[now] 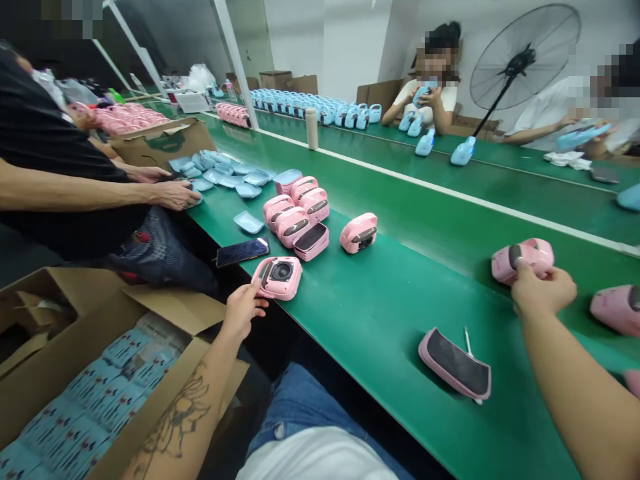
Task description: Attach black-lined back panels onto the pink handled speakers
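Note:
My left hand [243, 308] is closed on the handle of a pink speaker housing [280, 277] at the near table edge; its round black speaker cone faces up. Over on the right, my right hand [543, 287] grips another pink speaker housing [525, 259] with a handle, on or just above the green table; I cannot tell which. Between the hands lies a pink cover with a dark mesh face [457, 363], with a thin pale metal tool [468, 340] partly under it. A pink speaker [359, 233] stands alone farther back.
Several pink speakers [293, 227] and stacked pink covers [313, 241] stand left of centre, near a phone [243, 252] and light-blue panels [225, 172]. A co-worker's hand [177, 195] is beside those panels. An open carton [200, 343] with blue packets stands at lower left.

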Demonstrator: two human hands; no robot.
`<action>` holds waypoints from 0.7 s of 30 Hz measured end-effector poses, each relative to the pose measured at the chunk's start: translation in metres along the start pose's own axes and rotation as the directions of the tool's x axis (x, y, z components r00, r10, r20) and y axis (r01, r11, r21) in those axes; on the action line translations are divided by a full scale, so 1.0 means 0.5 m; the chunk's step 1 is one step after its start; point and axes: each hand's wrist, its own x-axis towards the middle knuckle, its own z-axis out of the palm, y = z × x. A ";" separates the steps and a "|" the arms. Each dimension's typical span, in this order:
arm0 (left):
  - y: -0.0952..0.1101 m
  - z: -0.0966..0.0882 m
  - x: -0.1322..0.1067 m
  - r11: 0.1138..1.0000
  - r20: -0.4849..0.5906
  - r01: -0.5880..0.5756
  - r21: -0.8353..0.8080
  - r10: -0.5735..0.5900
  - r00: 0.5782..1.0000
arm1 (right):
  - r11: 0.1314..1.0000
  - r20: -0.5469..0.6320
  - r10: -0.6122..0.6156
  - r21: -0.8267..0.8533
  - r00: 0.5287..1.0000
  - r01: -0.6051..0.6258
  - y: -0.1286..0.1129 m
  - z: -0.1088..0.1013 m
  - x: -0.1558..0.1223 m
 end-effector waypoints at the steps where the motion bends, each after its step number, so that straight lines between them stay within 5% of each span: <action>1: 0.004 0.007 0.002 1.000 -0.019 -0.018 0.021 0.018 1.000 | 0.997 -0.038 0.059 -0.050 0.998 -0.061 0.009 -0.012 -0.005; 4: 0.021 0.022 -0.007 0.987 -0.085 -0.089 0.137 0.101 0.991 | 0.977 -0.059 0.142 -0.150 0.988 -0.149 0.012 -0.067 -0.040; 8: 0.045 0.036 -0.049 0.900 -0.142 -0.198 0.388 0.270 0.952 | 0.983 0.165 0.066 -0.180 0.984 -0.036 -0.017 -0.154 -0.153; 14: 0.041 0.131 -0.113 0.696 0.112 -0.493 0.522 0.517 0.849 | 0.964 0.472 0.192 -0.256 0.860 -0.075 -0.036 -0.219 -0.350; 17: 0.027 0.205 -0.147 0.612 0.269 -0.648 0.453 0.600 0.754 | 0.954 0.474 0.247 -0.273 0.845 -0.125 -0.033 -0.216 -0.388; 21: 0.010 0.268 -0.187 0.469 0.388 -0.844 0.259 0.750 0.536 | 0.958 0.460 0.261 -0.234 0.849 -0.168 -0.032 -0.197 -0.398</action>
